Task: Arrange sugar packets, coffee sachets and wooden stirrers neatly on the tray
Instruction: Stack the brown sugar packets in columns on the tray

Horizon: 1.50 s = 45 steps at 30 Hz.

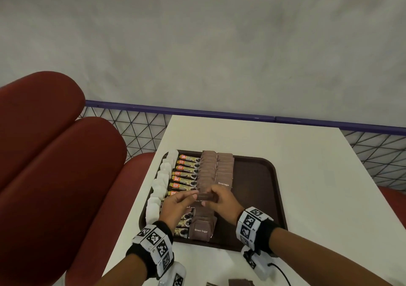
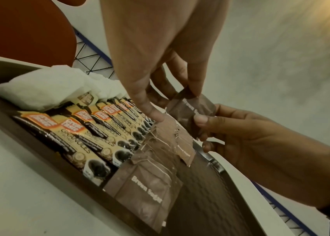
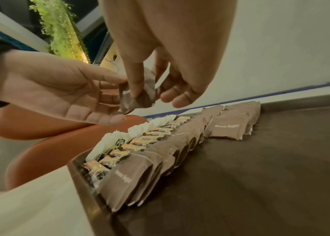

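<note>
A dark brown tray lies on the white table. From left to right it carries a column of white packets, a column of coffee sachets and two overlapping rows of brown sugar packets. Above the middle of the rows my left hand and right hand hold one brown sugar packet between them. The left wrist view shows my left fingertips pinching its top while the other hand's thumb presses its face. From the right wrist my right hand grips the same packet. No stirrers show.
The tray's right half is bare. A few loose brown packets lie on the table near its front edge, beside a black cable. Red seat cushions stand to the left, with a wire mesh rail behind.
</note>
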### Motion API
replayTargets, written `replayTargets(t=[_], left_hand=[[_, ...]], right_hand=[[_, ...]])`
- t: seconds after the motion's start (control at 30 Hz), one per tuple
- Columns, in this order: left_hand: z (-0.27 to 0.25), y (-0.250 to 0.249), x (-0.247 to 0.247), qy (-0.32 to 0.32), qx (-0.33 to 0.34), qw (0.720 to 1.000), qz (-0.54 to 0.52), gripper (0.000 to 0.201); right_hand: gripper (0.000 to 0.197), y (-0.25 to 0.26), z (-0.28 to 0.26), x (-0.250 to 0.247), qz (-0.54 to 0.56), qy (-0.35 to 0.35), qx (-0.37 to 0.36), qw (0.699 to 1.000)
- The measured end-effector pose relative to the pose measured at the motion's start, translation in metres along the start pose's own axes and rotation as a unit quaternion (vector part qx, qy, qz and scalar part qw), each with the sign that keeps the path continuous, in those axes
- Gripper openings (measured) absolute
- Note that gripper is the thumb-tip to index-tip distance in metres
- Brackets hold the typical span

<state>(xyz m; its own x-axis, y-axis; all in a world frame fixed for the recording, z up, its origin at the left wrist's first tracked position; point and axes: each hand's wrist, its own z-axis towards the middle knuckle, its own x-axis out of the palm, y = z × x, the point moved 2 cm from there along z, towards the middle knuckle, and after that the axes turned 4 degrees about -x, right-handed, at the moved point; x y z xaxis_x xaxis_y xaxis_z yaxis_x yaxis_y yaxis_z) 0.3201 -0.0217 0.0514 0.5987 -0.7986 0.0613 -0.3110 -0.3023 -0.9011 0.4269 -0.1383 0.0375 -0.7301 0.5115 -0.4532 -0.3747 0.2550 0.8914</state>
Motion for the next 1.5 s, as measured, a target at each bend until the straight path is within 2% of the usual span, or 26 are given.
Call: replayTargets(t=[0.07, 0.13, 0.23, 0.33, 0.5, 0.7, 0.83, 0.97, 1.13, 1.33, 1.5], left_hand=[[-0.001, 0.001, 0.001, 0.010, 0.001, 1.000, 0.018, 0.018], [-0.001, 0.003, -0.001, 0.012, -0.003, 1.000, 0.022, 0.024], [-0.002, 0.007, -0.010, -0.002, -0.016, 1.000, 0.005, 0.030], [-0.003, 0.010, -0.020, -0.017, -0.029, 0.999, -0.010, 0.026], [-0.005, 0.011, -0.032, -0.014, -0.038, 0.999, -0.013, 0.023], [-0.004, 0.014, -0.037, -0.013, -0.046, 0.999, -0.015, 0.026], [-0.003, 0.017, -0.038, -0.011, -0.053, 0.998, -0.017, 0.025], [-0.003, 0.019, -0.038, -0.007, -0.057, 0.998, -0.012, 0.025], [-0.006, 0.020, -0.035, 0.006, -0.053, 0.999, 0.009, 0.023], [-0.018, 0.023, -0.026, 0.072, -0.053, 0.993, 0.081, 0.022], [-0.036, 0.038, -0.019, 0.160, -0.052, 0.963, 0.208, 0.018]], right_hand=[[0.027, 0.000, -0.003, -0.003, 0.015, 0.002, 0.019, 1.000], [0.019, 0.000, -0.003, -0.012, 0.003, -0.006, 0.050, 0.999], [0.014, -0.010, 0.000, -0.036, -0.059, -0.078, 0.112, 0.989], [0.016, -0.023, 0.002, -0.056, -0.080, -0.135, 0.183, 0.971], [0.010, -0.042, 0.009, -0.056, -0.128, -0.105, 0.254, 0.953], [0.019, -0.051, 0.024, -0.040, -0.171, -0.077, 0.296, 0.937], [0.040, -0.051, 0.029, -0.035, -0.269, -0.057, 0.278, 0.920], [0.038, -0.055, 0.034, -0.033, -0.361, -0.052, 0.237, 0.900], [0.049, -0.058, 0.032, -0.032, -0.394, -0.083, 0.228, 0.887], [0.046, -0.054, 0.020, -0.030, -0.367, -0.145, 0.193, 0.898], [0.034, -0.036, -0.007, -0.027, -0.314, -0.153, 0.108, 0.931]])
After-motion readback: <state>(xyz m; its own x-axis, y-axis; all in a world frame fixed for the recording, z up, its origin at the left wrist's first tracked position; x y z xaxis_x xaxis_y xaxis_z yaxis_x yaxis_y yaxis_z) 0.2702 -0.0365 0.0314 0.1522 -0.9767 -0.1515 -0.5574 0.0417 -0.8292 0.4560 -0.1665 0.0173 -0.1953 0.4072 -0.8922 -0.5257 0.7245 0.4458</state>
